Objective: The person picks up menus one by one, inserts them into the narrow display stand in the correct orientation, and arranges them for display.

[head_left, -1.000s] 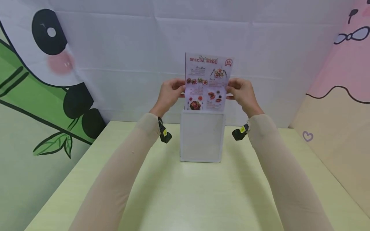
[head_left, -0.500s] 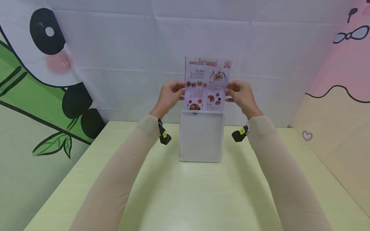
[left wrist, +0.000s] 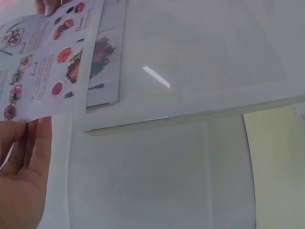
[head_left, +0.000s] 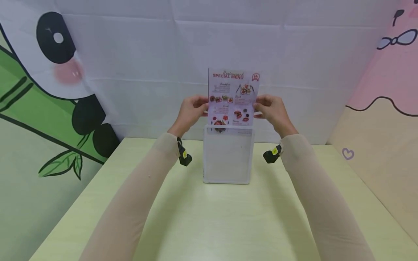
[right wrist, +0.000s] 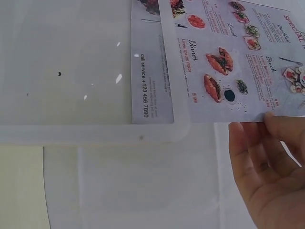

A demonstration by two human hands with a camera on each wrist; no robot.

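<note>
A printed "Special Menu" sheet (head_left: 232, 98) stands upright with its bottom edge just inside the top of a clear acrylic sign holder (head_left: 228, 156) on the pale green table (head_left: 209, 224). My left hand (head_left: 191, 110) pinches the sheet's left edge and my right hand (head_left: 271, 108) pinches its right edge. In the left wrist view the menu (left wrist: 45, 67) lies above my left hand (left wrist: 24, 167), its lower part behind the holder (left wrist: 190, 71). The right wrist view shows the menu (right wrist: 224, 67) partly inside the holder (right wrist: 71, 71), held by my right hand (right wrist: 267, 167).
A white cloth backdrop (head_left: 156, 65) hangs behind the table, with a panda-and-bamboo print (head_left: 49, 90) at the left and a pink and beige panel (head_left: 385, 108) at the right. Bare tabletop lies in front of the holder.
Both hands have lowered the menu a little, and its bottom edge has slipped into the top of the holder.
</note>
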